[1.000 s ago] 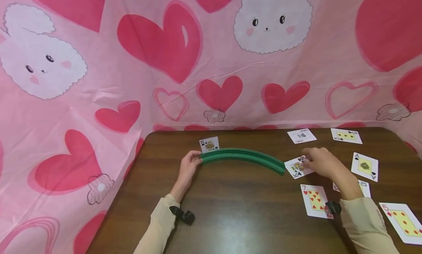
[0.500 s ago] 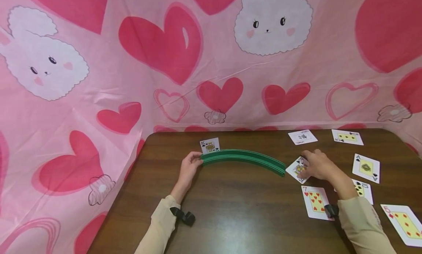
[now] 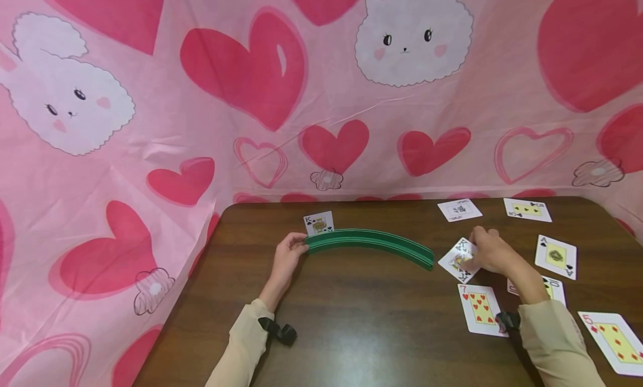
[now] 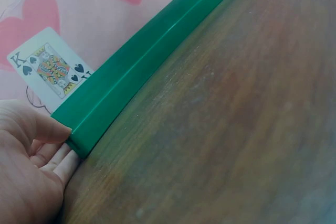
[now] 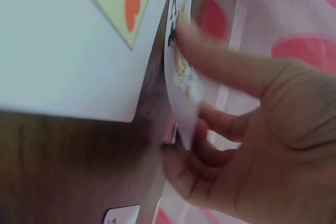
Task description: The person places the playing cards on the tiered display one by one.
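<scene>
A curved green playing card holder [image 3: 372,239] stands on the table, with the king of spades [image 3: 318,222] upright in its left part. My left hand [image 3: 287,257] pinches the holder's left end, thumb in front, as the left wrist view shows. To the right of the holder, my right hand [image 3: 494,253] grips the king of clubs [image 3: 454,259] between thumb and fingers. In the right wrist view this card [image 5: 181,72] is tilted and slightly bent, with the thumb on its face and the fingers behind. The card is apart from the holder's right end.
Face-up cards lie around my right hand: the seven of hearts [image 3: 479,309], a partly covered ten [image 3: 553,289], the five of diamonds [image 3: 614,342], the ace of spades [image 3: 556,257], a clubs card [image 3: 527,209] and a joker-like card [image 3: 459,210]. A pink heart-print cloth [image 3: 351,105] hangs behind the table.
My right hand has shifted slightly and turned the king of clubs to a steeper angle, with more of its face showing. The left hand and the holder have stayed in place.
</scene>
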`<state>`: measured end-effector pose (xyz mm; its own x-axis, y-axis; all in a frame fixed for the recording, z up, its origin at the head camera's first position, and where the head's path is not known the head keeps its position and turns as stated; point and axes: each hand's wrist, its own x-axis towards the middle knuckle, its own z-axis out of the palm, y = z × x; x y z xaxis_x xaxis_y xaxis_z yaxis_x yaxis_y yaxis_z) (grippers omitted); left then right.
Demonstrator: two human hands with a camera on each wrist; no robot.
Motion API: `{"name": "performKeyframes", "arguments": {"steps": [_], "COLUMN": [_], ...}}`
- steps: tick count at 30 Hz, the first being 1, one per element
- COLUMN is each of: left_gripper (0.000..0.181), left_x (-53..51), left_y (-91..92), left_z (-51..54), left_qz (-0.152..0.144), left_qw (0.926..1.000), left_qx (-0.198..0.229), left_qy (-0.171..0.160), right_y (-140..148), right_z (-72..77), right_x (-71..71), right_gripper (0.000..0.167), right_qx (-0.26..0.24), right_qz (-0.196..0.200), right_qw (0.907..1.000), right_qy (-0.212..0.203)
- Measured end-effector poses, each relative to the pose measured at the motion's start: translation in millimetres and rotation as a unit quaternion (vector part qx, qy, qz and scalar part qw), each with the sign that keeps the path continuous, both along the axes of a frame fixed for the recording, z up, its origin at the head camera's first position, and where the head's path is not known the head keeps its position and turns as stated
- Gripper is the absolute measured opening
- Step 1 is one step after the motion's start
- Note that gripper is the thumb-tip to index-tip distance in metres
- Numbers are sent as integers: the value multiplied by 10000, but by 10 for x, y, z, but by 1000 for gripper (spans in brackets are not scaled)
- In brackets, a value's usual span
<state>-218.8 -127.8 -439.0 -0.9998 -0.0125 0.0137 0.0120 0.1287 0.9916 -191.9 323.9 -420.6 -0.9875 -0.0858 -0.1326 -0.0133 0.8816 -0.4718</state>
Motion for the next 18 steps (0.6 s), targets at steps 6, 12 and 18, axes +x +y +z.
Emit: {"name": "performKeyframes", "arguments": {"steps": [6, 12, 18], "left_gripper": [22, 22, 23], "left_x": [-123, -219, -159], "left_y": [-19, -37, -26], "left_z": [-186, -365, -242], "left_qz": [26, 141, 103], "left_qw": [10000, 9998, 9999], "left_qx": [29, 124, 80], "left_qy": [-25, 50, 64], "right_y": [65, 97, 100], "right_z": [-9, 30, 49], "right_x": [2, 16, 12], "right_gripper": [32, 34, 38], "right_qx": [-684, -1445, -2165], "right_qz": [-167, -615, -767], "right_qw": [9940, 9811, 9639], "right_qy": [842, 1130, 1345]}}
